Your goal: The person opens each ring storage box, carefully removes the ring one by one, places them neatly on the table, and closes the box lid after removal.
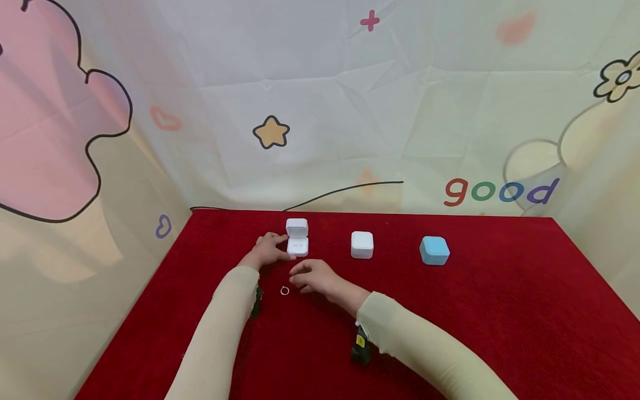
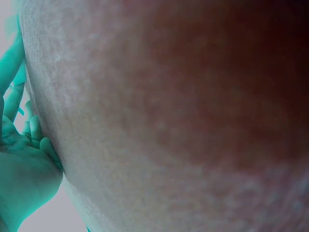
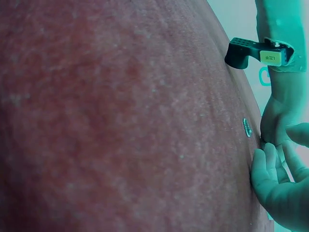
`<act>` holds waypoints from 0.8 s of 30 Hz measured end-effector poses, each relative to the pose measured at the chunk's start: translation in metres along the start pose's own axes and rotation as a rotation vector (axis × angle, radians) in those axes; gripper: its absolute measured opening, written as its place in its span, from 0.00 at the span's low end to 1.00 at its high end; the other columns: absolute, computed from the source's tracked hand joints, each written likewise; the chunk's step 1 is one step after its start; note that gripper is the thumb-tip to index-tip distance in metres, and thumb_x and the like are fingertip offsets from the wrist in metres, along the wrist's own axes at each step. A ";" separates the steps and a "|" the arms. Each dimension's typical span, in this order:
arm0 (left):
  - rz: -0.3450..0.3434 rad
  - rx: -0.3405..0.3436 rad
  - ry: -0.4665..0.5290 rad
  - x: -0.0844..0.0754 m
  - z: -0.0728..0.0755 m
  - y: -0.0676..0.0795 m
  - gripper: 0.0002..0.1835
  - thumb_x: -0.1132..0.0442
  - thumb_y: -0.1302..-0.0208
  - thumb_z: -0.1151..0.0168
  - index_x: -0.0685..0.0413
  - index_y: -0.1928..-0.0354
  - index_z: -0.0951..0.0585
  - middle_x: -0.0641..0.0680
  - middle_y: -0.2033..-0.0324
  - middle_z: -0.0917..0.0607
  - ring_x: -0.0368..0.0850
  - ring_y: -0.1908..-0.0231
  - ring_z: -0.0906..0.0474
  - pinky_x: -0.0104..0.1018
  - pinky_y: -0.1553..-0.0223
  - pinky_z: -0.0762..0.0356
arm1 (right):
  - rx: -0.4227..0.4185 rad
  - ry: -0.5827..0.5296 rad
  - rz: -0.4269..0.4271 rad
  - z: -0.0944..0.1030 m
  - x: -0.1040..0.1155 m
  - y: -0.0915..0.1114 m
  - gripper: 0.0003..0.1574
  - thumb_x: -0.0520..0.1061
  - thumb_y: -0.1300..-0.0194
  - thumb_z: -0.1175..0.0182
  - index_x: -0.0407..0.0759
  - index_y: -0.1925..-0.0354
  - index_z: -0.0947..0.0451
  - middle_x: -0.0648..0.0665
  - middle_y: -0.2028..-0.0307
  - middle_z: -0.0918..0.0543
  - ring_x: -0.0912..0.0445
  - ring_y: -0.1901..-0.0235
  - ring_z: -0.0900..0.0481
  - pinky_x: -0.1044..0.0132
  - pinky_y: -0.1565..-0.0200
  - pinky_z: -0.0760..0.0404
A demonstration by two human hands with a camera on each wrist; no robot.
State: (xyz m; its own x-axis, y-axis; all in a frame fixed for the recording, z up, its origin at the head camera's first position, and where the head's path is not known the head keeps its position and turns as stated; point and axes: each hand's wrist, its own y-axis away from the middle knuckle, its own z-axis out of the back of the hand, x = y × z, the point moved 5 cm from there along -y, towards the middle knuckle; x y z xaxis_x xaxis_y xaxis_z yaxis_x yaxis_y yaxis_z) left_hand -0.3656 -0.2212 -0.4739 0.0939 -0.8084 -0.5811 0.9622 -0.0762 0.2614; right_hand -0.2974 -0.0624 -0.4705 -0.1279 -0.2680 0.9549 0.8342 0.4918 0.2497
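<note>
An open white ring box (image 1: pixel 297 246) stands at the back left of the table, its lid raised and a small slit or item showing in its insert. My left hand (image 1: pixel 270 249) holds it from the left, a finger by the hinge and the thumb at the front lower edge. Just in front of the box, my right hand (image 1: pixel 316 276) hovers low with loosely bent fingers and nothing in them. A silver ring (image 1: pixel 285 290) lies on the cloth left of those fingertips. The right wrist view also shows the ring (image 3: pixel 247 127) beyond the fingers.
A closed white box (image 1: pixel 362 245) stands right of the open one, and a closed light-blue box (image 1: pixel 434 250) farther right. Red cloth (image 1: pixel 500 311) covers the table. A printed curtain (image 1: pixel 320 100) hangs behind its back edge.
</note>
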 end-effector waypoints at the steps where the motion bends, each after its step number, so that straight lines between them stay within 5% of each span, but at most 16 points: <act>1: -0.002 0.000 -0.001 0.000 0.000 0.000 0.41 0.55 0.37 0.29 0.54 0.24 0.33 0.65 0.29 0.34 0.63 0.29 0.42 0.55 0.29 0.34 | -0.005 0.006 -0.002 0.001 0.001 0.000 0.15 0.36 0.31 0.39 0.27 0.49 0.19 0.40 0.59 0.13 0.61 0.64 0.19 0.61 0.56 0.11; 15: -0.002 0.007 -0.014 0.001 0.000 0.003 0.39 0.56 0.35 0.32 0.55 0.24 0.33 0.66 0.29 0.34 0.64 0.28 0.43 0.57 0.27 0.36 | -0.086 0.093 -0.010 0.012 0.019 -0.002 0.16 0.41 0.31 0.36 0.34 0.48 0.17 0.39 0.49 0.13 0.58 0.61 0.18 0.65 0.58 0.15; 24: -0.013 0.029 -0.018 0.001 0.002 -0.003 0.40 0.54 0.34 0.32 0.55 0.23 0.35 0.65 0.28 0.36 0.63 0.28 0.44 0.57 0.27 0.36 | -0.141 0.101 0.021 0.027 0.032 -0.009 0.19 0.44 0.30 0.37 0.35 0.46 0.18 0.39 0.54 0.13 0.51 0.55 0.16 0.64 0.55 0.16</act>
State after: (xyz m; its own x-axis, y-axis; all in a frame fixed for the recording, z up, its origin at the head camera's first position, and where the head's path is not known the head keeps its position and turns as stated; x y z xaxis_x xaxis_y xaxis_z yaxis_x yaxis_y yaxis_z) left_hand -0.3687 -0.2224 -0.4738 0.0766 -0.8174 -0.5710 0.9554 -0.1037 0.2765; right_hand -0.3234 -0.0528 -0.4375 -0.0607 -0.3440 0.9370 0.9040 0.3791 0.1977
